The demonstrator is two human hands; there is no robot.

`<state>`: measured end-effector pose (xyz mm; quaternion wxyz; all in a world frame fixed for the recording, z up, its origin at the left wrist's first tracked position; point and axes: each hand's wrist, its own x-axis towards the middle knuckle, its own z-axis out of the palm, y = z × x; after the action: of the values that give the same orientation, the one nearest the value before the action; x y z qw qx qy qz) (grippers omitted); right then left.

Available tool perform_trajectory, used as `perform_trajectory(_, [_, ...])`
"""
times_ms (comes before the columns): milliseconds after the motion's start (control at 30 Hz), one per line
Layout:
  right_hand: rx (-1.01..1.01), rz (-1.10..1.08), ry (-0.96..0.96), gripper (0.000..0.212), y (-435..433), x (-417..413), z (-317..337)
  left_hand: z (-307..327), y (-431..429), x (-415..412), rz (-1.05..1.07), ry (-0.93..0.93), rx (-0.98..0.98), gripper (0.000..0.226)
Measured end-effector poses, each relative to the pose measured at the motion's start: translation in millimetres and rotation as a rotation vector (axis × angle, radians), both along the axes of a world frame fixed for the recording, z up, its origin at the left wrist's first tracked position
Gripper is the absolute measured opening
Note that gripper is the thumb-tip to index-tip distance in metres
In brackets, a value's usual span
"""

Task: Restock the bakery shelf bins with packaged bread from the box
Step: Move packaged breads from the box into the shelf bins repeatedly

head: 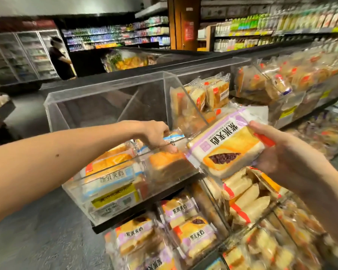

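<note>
My right hand (287, 152) grips a purple-and-yellow packaged bread (228, 147) by its right end, held in the air in front of the shelf. My left hand (158, 135) reaches into the clear acrylic bin (125, 170) on the middle shelf, fingers curled down onto a blue-and-white bread pack (174, 138) lying there. That bin holds several blue-labelled and orange packs. The bin below (170, 230) holds purple packs of the same kind as the one I hold. The box is not in view.
An acrylic bin (105, 102) on the top shelf stands bare on its left; its right compartment holds sliced cake packs (207, 96). More bread bins run off to the right (281, 84). A person (60, 59) stands by the fridges at far left. Grey floor lies to the left.
</note>
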<state>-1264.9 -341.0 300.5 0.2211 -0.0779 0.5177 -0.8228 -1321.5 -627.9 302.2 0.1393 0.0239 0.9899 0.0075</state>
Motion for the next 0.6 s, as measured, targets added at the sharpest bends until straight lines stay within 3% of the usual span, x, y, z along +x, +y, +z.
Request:
perform_trajectory(133, [0.028,-0.027,-0.014,0.051,-4.4,3.5,-11.2,-2.8,-4.3,6.6,-0.061,0.055,-0.141,0.074])
perform_trajectory(200, [0.049,-0.036,-0.009,0.055,-3.7,5.0,-14.9,10.8,-2.3,15.9,-0.076,0.164,-0.103,0.066])
perform_trajectory(300, [0.059,-0.038,-0.007,0.056,0.3,8.1,-19.3,46.3,10.7,43.0,-0.064,0.524,0.171,0.029])
perform_trajectory(400, [0.057,-0.032,0.004,0.059,5.5,10.4,-25.5,70.3,41.2,93.2,-0.100,0.781,0.505,0.015])
perform_trajectory(500, [0.050,-0.037,-0.011,0.081,6.3,16.5,-34.8,62.4,78.8,142.9,-0.216,0.798,0.534,0.017])
perform_trajectory(600, [-0.012,0.027,-0.004,0.072,11.4,32.1,-52.9,29.7,108.4,176.9,-0.254,0.709,0.437,0.036])
